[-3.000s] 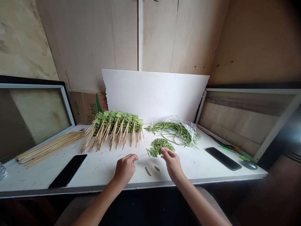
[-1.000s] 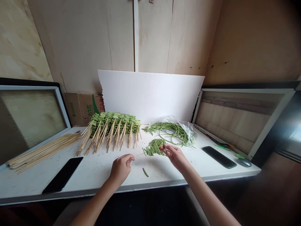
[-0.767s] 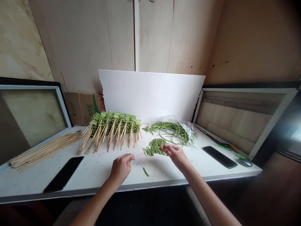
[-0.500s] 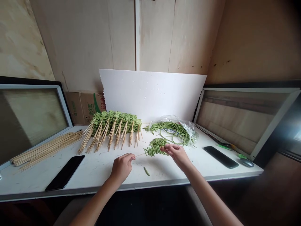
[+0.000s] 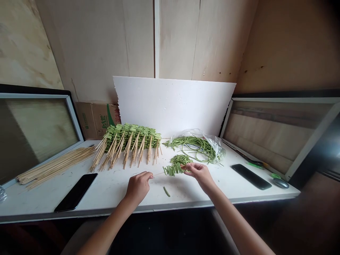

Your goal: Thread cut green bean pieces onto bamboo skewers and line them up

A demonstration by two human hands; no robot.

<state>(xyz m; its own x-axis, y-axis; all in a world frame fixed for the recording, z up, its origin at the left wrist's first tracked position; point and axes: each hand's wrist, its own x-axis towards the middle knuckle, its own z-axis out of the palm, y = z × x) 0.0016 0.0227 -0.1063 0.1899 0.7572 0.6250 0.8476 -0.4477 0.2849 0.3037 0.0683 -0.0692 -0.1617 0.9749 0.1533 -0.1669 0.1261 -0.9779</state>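
My left hand (image 5: 138,186) is closed around the bare end of a thin bamboo skewer (image 5: 158,174). A row of cut green bean pieces (image 5: 172,170) is threaded crosswise along the skewer. At the row's right end, my right hand (image 5: 198,173) pinches a bean piece; the fingers partly hide it and the skewer's tip. Just behind lies a small heap of cut bean pieces (image 5: 182,159) on the white table (image 5: 117,189). One loose bean piece (image 5: 166,191) rests on the table in front, between my hands.
Filled bean skewers (image 5: 130,138) are stacked at the back left, beside bare skewers (image 5: 57,164). Long green beans (image 5: 198,147) lie in a clear plastic bag (image 5: 219,152). A black phone (image 5: 76,192) is at left, another (image 5: 251,176) at right, near a mouse (image 5: 281,183).
My hands stay almost in place, with the skewer and its bean pieces held between them. The whole view has shifted slightly.
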